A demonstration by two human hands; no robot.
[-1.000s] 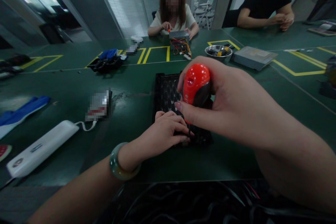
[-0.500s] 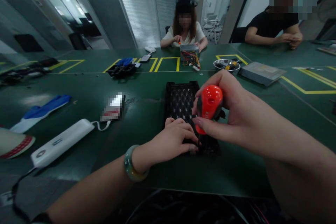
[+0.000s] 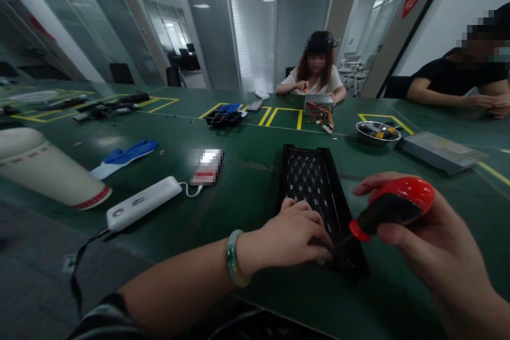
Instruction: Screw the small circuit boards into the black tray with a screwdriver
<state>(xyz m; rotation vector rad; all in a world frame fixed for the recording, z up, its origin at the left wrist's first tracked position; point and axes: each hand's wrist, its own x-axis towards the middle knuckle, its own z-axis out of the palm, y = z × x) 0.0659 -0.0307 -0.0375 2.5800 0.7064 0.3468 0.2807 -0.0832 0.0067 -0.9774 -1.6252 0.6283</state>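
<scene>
A black panel (image 3: 303, 178) with a lattice of holes and raised edges lies on the green table. My left hand (image 3: 297, 236), a jade bangle at its wrist, rests over the panel's near part. Its thumb and forefinger are pinched close together; whatever lies between them is too small and dark to make out. In my right hand (image 3: 442, 244) is a screwdriver (image 3: 392, 207) with a red and black handle. The screwdriver leans over, its thin shaft pointing left and down to my left fingertips. Around its tip the detail is hidden and dark.
Left of the panel are a phone (image 3: 207, 167), a white power bank (image 3: 143, 204), a blue-white glove (image 3: 129, 156) and a pale cylindrical object (image 3: 48, 167). Beyond stand a metal bowl (image 3: 378, 135) of tools and a grey metal box (image 3: 442, 151). Two people sit across the table.
The screwdriver has gone from nearly upright to strongly tilted, and my right hand has swung right and lower. My left hand stays on the panel. The view has turned left and upward.
</scene>
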